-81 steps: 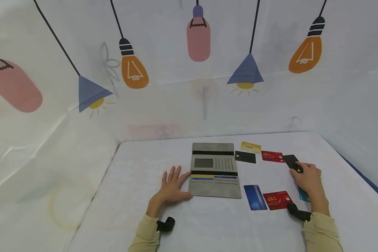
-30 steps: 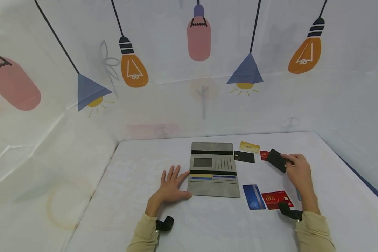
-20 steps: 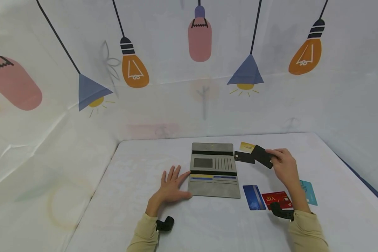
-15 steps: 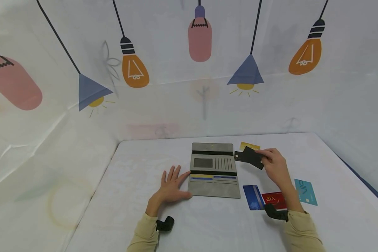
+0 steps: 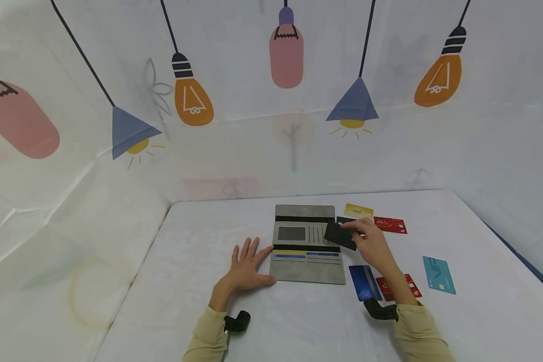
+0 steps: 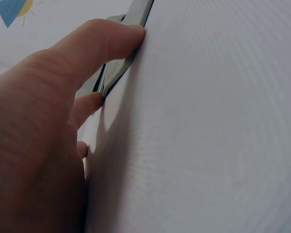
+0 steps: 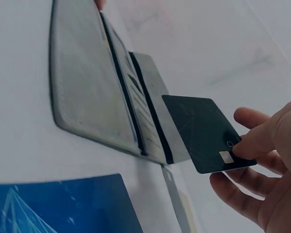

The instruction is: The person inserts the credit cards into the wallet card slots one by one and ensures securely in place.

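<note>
Flat black plastic card (image 5: 341, 235): pinched in the right hand (image 5: 372, 246), carried from the table's 3 o'clock side to the open grey fabric wallet's (image 5: 306, 245) right edge; left hand (image 5: 247, 266) flat, steadying the wallet at 9 o'clock.

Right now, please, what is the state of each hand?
Left hand: open, flat on the table, fingers straight, thumb touching the grey wallet.
Right hand: pinches a black card above the wallet's right edge.

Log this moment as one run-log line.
right hand: pinches black card over wallet | left hand: flat, thumb at wallet edge | table: other cards
</note>
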`<action>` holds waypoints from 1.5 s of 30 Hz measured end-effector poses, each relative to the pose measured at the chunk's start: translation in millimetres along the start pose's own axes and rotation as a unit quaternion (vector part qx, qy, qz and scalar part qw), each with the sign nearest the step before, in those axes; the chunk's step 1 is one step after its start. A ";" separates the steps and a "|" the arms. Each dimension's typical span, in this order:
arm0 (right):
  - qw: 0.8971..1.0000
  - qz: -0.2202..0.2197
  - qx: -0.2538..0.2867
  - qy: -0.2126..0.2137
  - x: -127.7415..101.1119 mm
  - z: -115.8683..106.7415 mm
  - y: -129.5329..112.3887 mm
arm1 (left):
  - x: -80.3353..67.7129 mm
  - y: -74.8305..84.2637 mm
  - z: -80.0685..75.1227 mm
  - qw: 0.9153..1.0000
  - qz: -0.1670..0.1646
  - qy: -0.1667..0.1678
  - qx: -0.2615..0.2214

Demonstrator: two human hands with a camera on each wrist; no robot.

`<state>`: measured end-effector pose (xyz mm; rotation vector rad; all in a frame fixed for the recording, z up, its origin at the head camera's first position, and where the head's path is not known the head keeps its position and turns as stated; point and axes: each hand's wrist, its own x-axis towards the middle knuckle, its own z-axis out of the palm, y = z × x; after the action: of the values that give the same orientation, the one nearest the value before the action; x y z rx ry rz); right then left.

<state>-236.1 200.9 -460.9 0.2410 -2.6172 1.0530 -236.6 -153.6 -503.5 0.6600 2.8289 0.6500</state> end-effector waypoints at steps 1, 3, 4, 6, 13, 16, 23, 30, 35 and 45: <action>1.000 -0.001 0.003 -0.005 -0.2 2.1 -1.0 | 0.0 -0.1 0.1 1.000 0.000 0.000 0.000; 1.000 -0.004 0.011 -0.013 -0.8 5.9 -3.1 | 0.0 -0.3 0.2 1.000 -0.001 -0.001 0.000; 1.000 -0.006 0.013 -0.017 -1.0 7.9 -4.0 | 0.0 -0.4 0.2 1.000 -0.001 -0.001 0.000; 1.000 -0.006 0.019 -0.023 -1.4 11.7 -6.3 | -0.2 -0.4 0.1 1.000 -0.001 -0.001 0.001; 0.999 -0.015 0.030 -0.036 -2.9 22.3 -14.1 | 0.0 -1.4 0.6 1.000 0.004 0.001 0.004; 0.998 -0.022 0.033 -0.040 -3.8 25.9 -15.7 | -0.1 -1.1 0.4 1.000 0.003 0.001 0.004; 0.997 -0.024 0.044 -0.052 -5.1 33.5 -15.1 | 0.6 -1.0 1.5 1.000 -0.002 0.004 0.000; 0.997 -0.017 0.044 -0.057 -4.9 36.7 -14.4 | 0.8 -1.0 1.1 1.000 0.000 0.004 0.001; 0.997 -0.015 0.045 -0.062 -5.2 39.3 -13.1 | 1.2 -1.1 0.7 1.000 -0.003 0.003 -0.003; 0.997 -0.015 0.036 -0.067 -5.7 44.3 -10.9 | 1.2 -2.1 1.2 1.000 0.001 0.007 -0.009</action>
<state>-237.6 162.5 -486.1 0.3779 -2.6871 1.1587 -238.2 -154.3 -505.7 0.6581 2.8314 0.6814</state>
